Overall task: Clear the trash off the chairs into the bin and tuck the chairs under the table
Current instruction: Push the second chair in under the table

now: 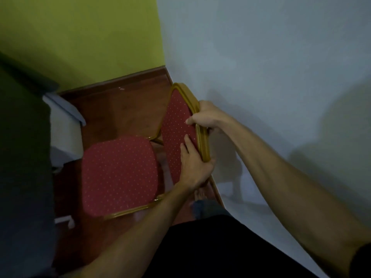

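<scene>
A chair with a gold frame and red dotted padding stands below me in the head view. Its seat (pixel 118 175) is bare, with no trash on it. Both hands hold the top rail of its backrest (pixel 177 125). My right hand (pixel 208 117) wraps the rail from the wall side, thumb on the padding. Lower on the same rail, my left hand (pixel 193 163) grips with its fingers flat against the red fabric. The dark green table (pixel 22 147) fills the left edge, just beyond the seat's front. No bin is in sight.
A white wall (pixel 261 77) runs close behind the backrest on the right, a green wall (pixel 80 37) at the back. A white table leg or support (pixel 66 133) stands left of the seat. Red-brown wooden floor (pixel 124 109) shows around the chair. My bare foot (pixel 199 194) is by the backrest.
</scene>
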The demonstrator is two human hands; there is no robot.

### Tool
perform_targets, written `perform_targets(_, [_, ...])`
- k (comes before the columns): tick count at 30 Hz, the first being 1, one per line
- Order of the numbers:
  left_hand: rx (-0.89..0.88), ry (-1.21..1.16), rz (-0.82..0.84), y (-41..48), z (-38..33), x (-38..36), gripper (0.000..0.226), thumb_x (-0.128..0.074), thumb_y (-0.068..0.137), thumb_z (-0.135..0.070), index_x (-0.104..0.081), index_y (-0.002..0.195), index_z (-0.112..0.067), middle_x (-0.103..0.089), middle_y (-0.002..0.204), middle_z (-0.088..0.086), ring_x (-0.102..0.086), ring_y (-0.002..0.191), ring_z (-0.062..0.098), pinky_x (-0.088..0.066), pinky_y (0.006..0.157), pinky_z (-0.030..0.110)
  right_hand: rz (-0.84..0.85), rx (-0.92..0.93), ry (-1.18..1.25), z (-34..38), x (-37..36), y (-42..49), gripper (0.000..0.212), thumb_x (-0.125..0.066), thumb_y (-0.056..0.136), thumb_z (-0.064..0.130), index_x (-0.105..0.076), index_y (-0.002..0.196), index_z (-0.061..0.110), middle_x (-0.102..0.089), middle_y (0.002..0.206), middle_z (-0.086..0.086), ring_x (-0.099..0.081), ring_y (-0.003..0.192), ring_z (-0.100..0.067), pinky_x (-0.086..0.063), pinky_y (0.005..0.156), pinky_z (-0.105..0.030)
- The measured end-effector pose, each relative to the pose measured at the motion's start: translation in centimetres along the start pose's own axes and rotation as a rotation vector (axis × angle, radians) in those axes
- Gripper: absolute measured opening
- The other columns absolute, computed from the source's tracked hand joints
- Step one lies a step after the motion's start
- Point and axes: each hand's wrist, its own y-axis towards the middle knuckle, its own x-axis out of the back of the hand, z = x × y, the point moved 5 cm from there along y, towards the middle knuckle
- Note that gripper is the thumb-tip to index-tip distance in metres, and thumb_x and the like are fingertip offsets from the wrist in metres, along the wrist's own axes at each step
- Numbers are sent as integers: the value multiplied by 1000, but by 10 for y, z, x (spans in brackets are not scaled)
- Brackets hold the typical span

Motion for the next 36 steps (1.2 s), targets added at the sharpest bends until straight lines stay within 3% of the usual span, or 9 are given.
perform_targets(5, [81,-94,-75,10,-11,9,118,-65,77,-15,23,154,-34,8,167,11,-4,153,40,-24,118,58,68,27,-16,19,-4,24,30,-71,91,15,-54,115,8,-66,103,-11,-68,89,-28,-60,62,-40])
perform_targets(8, [129,-140,-130,15,-9,30,119,-65,76,-13,21,152,-44,7,168,12,0,154,38,-20,119,61,102,45,2,39,-21,34,34,-72,84,15,-63,115,4,-73,104,-19,-73,89,-33,-65,73,-51])
perform_targets(12, [189,-183,-280,12,9,64,116,-62,70,-15,13,150,-53,-17,164,12,-24,148,39,-32,114,60,24,73,5,63,-57,50,45,-67,72,21,-62,115,8,-72,105,-12,-70,91,-31,-59,74,-38])
perform_targets(16, [189,-223,-468,-1,31,104,108,-58,71,-10,-3,155,-49,-26,164,5,-29,148,29,-31,118,53,36,73,88,90,-99,62,35,-72,67,23,-70,101,14,-74,99,-8,-71,94,-32,-61,88,-45])
perform_targets(22, [221,-222,-613,-18,76,166,102,-57,72,1,-18,157,-41,-52,146,5,-58,124,30,-51,100,42,180,59,169,145,-165,63,19,-77,73,13,-70,89,4,-73,79,-14,-72,66,-33,-59,50,-38])
perform_targets(29, [237,-188,-540,-22,116,235,100,-55,77,2,-16,157,-44,-56,141,12,-60,118,40,-52,92,47,285,69,208,195,-223,63,33,-73,79,9,-67,109,-4,-70,81,-20,-70,59,-33,-55,43,-37])
perform_targets(32, [249,-227,-509,-23,137,256,100,-55,79,3,-16,155,-49,-64,127,11,-69,94,29,-57,72,33,321,59,217,212,-244,61,32,-71,81,8,-66,111,-3,-71,85,-20,-71,61,-32,-56,44,-38])
perform_targets(34, [253,-242,-493,-27,156,272,100,-55,80,1,-16,153,-54,-68,104,2,-64,66,9,-48,52,15,358,41,233,223,-261,59,36,-71,80,6,-64,115,-2,-73,97,-24,-74,70,-34,-58,44,-43])
perform_targets(36, [242,-239,-484,-28,173,286,100,-56,79,2,-18,150,-56,-64,80,-6,-56,52,3,-44,48,14,391,29,258,233,-275,58,37,-71,80,4,-63,115,-3,-72,98,-25,-74,71,-36,-60,46,-49])
